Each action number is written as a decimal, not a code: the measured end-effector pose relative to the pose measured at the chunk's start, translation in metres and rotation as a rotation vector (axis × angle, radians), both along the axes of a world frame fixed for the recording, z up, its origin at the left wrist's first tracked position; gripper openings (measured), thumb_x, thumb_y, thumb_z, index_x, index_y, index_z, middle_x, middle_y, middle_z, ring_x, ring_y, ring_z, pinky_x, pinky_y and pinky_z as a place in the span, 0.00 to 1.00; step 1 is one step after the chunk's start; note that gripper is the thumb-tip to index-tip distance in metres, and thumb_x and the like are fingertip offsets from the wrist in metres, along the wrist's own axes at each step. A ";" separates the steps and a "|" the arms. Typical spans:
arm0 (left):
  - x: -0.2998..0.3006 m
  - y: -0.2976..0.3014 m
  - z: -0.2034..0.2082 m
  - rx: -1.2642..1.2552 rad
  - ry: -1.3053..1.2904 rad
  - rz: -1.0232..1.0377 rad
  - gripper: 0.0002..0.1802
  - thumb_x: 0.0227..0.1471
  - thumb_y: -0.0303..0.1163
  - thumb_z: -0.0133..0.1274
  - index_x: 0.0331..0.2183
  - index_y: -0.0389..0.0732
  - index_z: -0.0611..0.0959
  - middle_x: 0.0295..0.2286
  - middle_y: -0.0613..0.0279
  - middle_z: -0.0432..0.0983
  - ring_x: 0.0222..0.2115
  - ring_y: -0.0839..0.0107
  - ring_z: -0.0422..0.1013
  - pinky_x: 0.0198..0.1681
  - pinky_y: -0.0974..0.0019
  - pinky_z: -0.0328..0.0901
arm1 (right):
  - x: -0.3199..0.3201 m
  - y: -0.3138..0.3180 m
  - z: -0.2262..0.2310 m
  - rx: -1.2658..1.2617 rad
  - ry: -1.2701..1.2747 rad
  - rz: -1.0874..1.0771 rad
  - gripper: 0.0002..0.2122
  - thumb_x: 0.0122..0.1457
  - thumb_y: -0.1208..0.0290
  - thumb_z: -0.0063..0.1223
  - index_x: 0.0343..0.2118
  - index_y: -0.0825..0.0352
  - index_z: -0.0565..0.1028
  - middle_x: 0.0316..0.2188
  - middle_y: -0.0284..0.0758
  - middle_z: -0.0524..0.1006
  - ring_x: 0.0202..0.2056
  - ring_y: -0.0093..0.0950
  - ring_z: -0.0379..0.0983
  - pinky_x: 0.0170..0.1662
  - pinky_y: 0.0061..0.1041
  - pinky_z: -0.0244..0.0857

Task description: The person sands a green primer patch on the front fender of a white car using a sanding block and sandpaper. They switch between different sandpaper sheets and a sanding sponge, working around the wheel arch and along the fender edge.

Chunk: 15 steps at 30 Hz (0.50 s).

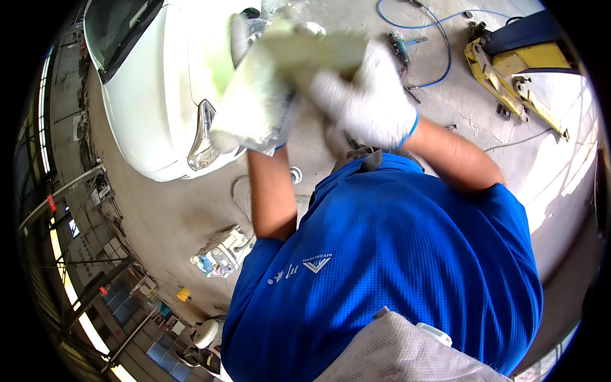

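Note:
My left hand, in a white glove (238,38), is mostly hidden behind a pale flat board (251,105) that it holds. The board's face carries a whitish, uneven coating. My right hand (375,102), also in a white glove with a blue cuff edge, is closed on a flat olive-coloured strip (318,54), like a wide spreader. The strip lies across the top of the board, but blur hides whether they touch. Just beyond my left hand stands a white car (149,83) with a pale green patch on its body.
A teal power tool (399,48) lies on the concrete floor beside a looped blue hose (449,48). At the far right stands a yellow and blue lift (509,60). A small cart with bottles and cloths (221,253) is at the left.

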State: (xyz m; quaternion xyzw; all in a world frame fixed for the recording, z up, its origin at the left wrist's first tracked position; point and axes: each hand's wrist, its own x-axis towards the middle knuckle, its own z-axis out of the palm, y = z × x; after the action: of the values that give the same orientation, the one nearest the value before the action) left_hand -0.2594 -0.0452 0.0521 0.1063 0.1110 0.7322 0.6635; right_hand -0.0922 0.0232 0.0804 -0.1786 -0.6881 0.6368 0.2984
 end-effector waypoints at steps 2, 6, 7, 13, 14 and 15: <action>0.029 -0.005 0.013 0.001 0.346 0.174 0.42 0.61 0.52 0.46 0.69 0.52 0.49 0.65 0.42 0.52 0.62 0.53 0.57 0.67 0.49 0.50 | -0.004 -0.031 0.000 0.270 0.215 -0.049 0.10 0.56 0.72 0.54 0.39 0.70 0.80 0.25 0.45 0.79 0.28 0.37 0.80 0.38 0.33 0.74; 0.034 -0.015 0.025 -0.035 0.473 0.282 0.52 0.55 0.54 0.55 0.69 0.48 0.45 0.65 0.40 0.51 0.62 0.51 0.57 0.67 0.50 0.52 | 0.016 0.016 0.023 -0.203 -0.141 0.168 0.11 0.54 0.71 0.57 0.38 0.70 0.80 0.23 0.47 0.79 0.25 0.43 0.79 0.38 0.38 0.76; 0.036 -0.014 0.028 -0.070 0.603 0.348 0.55 0.54 0.54 0.57 0.69 0.47 0.44 0.65 0.40 0.51 0.62 0.51 0.57 0.66 0.50 0.52 | 0.012 0.016 0.015 -0.020 -0.008 0.048 0.10 0.53 0.72 0.56 0.37 0.70 0.80 0.24 0.45 0.78 0.26 0.43 0.78 0.37 0.37 0.76; 0.068 -0.021 0.051 -0.116 0.849 0.552 0.70 0.42 0.56 0.69 0.70 0.46 0.40 0.65 0.39 0.50 0.61 0.48 0.58 0.65 0.49 0.55 | 0.019 0.000 0.022 0.577 0.323 0.119 0.16 0.45 0.67 0.60 0.38 0.67 0.79 0.29 0.42 0.77 0.29 0.43 0.78 0.35 0.39 0.74; 0.066 -0.024 0.052 -0.208 1.000 0.574 0.69 0.42 0.54 0.69 0.70 0.47 0.41 0.64 0.38 0.51 0.61 0.48 0.59 0.64 0.49 0.57 | 0.022 0.016 0.020 0.591 0.193 0.000 0.17 0.44 0.67 0.60 0.38 0.67 0.80 0.32 0.41 0.78 0.31 0.43 0.78 0.36 0.39 0.74; 0.066 -0.020 0.055 -0.285 1.124 0.583 0.68 0.42 0.53 0.69 0.70 0.49 0.42 0.64 0.38 0.52 0.60 0.48 0.60 0.63 0.48 0.58 | 0.021 0.025 0.015 0.533 0.135 -0.035 0.16 0.47 0.68 0.58 0.41 0.67 0.79 0.32 0.41 0.78 0.32 0.41 0.78 0.37 0.36 0.75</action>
State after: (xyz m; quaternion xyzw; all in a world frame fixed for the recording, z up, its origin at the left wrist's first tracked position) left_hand -0.1932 -0.0653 0.1066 0.3496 0.5616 0.6932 0.2861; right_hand -0.0710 0.0479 0.0955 -0.0629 -0.8070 0.4382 0.3909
